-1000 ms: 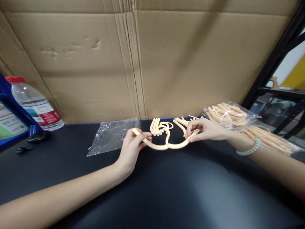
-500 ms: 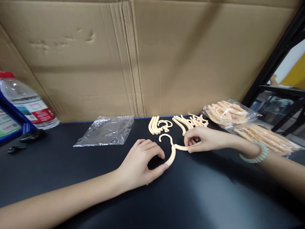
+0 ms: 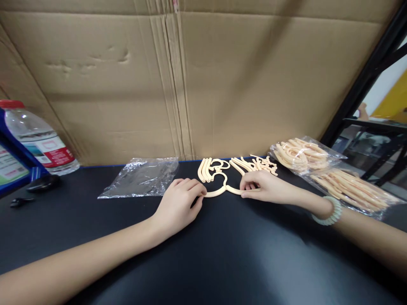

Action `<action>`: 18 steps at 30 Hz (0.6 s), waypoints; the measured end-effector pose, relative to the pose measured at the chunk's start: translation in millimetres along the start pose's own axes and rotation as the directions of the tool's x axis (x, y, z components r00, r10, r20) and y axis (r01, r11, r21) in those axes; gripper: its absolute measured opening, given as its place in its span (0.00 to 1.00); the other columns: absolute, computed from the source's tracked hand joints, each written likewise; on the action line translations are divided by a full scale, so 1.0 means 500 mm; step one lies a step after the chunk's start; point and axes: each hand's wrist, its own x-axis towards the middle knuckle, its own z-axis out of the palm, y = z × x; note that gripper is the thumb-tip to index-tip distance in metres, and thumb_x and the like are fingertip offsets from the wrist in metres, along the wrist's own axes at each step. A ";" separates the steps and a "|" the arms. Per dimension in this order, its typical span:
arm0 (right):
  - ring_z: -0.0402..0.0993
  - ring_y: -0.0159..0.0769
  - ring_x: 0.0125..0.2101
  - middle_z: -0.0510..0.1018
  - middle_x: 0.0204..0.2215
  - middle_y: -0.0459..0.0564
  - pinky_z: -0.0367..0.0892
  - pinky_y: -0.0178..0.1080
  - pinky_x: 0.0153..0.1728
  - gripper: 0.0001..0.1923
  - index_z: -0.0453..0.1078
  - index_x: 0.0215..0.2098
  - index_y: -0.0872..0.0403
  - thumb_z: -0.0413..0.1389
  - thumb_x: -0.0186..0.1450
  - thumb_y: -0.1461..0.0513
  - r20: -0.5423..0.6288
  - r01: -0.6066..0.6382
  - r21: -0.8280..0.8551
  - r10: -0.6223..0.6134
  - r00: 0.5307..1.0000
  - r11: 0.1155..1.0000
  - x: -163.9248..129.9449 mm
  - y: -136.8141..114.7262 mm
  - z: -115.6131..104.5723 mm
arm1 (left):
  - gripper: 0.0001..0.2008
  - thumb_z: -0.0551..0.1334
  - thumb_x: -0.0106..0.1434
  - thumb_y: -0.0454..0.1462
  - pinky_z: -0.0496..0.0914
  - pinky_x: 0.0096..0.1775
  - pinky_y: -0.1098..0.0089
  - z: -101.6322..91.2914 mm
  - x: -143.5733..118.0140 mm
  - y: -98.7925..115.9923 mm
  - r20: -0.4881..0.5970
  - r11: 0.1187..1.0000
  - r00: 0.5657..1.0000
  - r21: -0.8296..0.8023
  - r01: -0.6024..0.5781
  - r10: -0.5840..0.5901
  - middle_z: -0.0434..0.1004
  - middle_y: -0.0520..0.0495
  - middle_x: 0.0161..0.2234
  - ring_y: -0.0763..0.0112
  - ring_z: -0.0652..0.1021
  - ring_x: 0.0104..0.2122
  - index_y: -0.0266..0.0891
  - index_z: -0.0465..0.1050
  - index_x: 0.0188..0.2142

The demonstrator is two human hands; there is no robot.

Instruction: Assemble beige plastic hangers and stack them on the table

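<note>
And there it is, the hanger-shaped piece [image 3: 216, 194], low over the black tabletop [image 3: 206, 254], whether quite touching it I can't tell: two curved arms meeting at a joint, a hook [image 3: 226, 180] rising at twelve o'clock and curling over towards eleven. The left hand [image 3: 178, 203], at about eight, has fingertips and thumb drawn in on one arm, the end of it lost under the fingers. Over at three, the right hand [image 3: 267, 186] pinches the other arm between thumb and forefinger, the remaining fingers loosely curled.

That joint is the danger spot, I'd say! Let the hands pull unevenly and the arms could swivel, or even part; bear down hard and the thin middle could crack. A light pinch on smooth stuff might slip, too, and the hook would swing round.

Look close by: the row of curved pieces [image 3: 206, 169] sits between ten and eleven, the hook's tip right up by it, so one push away from the body could scatter that tidy line. At two there's a jumble of small pieces [image 3: 263, 164]; the right knuckles are near enough to sweep into it.

Further out, the filled bag [image 3: 302, 154] between two and three overlaps a second filled bag [image 3: 352, 188] at three, beside the right wrist; an elbow's nudge could slide them. At nine, a clear plastic bag [image 3: 140, 180] lies flat, where a careless left sleeve-side swing might drag it.
</note>
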 end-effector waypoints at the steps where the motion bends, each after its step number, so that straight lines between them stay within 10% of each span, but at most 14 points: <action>1: 0.66 0.30 0.23 0.72 0.23 0.46 0.60 0.33 0.25 0.07 0.72 0.30 0.56 0.58 0.61 0.59 -0.013 -0.001 -0.011 0.000 1.000 1.000 0.000 0.000 0.002 | 0.08 0.54 0.62 0.29 0.65 0.40 0.60 0.001 0.000 -0.001 -0.002 1.000 1.000 0.002 0.003 -0.003 0.78 0.47 0.36 0.61 0.76 0.35 0.40 0.70 0.35; 18: 0.69 0.32 0.25 0.77 0.25 0.48 0.61 0.35 0.26 0.09 0.75 0.31 0.54 0.55 0.63 0.59 -0.106 -0.029 -0.074 0.021 0.994 0.997 0.001 0.010 -0.053 | 0.09 0.54 0.60 0.29 0.67 0.44 0.57 -0.001 -0.004 0.005 0.000 0.997 1.000 -0.081 -0.018 0.018 0.76 0.44 0.40 0.58 0.75 0.42 0.40 0.67 0.40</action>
